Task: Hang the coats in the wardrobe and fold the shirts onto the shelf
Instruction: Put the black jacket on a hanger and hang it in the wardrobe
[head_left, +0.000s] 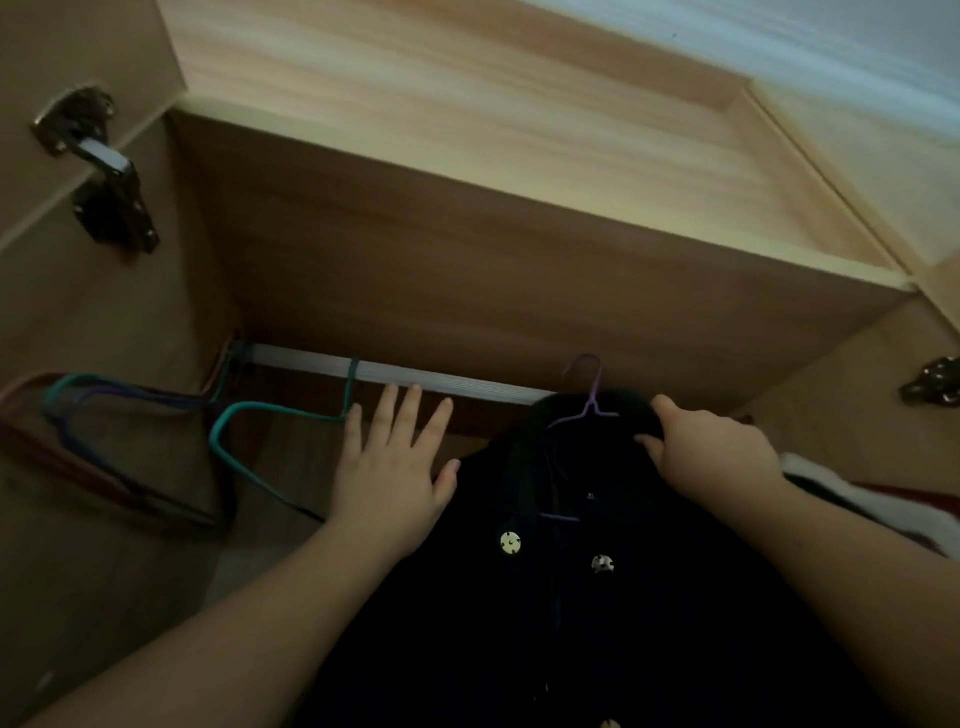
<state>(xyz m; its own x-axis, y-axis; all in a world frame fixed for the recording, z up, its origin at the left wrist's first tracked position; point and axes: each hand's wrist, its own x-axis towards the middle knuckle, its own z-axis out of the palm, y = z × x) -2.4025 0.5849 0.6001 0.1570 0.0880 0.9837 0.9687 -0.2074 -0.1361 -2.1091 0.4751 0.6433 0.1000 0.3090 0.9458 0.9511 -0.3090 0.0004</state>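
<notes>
Head view: right hand (714, 452) grips black, metal-snapped coat (597, 597) collar.

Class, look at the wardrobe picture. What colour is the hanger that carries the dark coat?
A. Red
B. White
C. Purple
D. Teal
C: the hook and shoulders of a purple hanger show at the collar of the dark coat, hooked at the rail, while the teal hanger hangs bare further left.
</notes>
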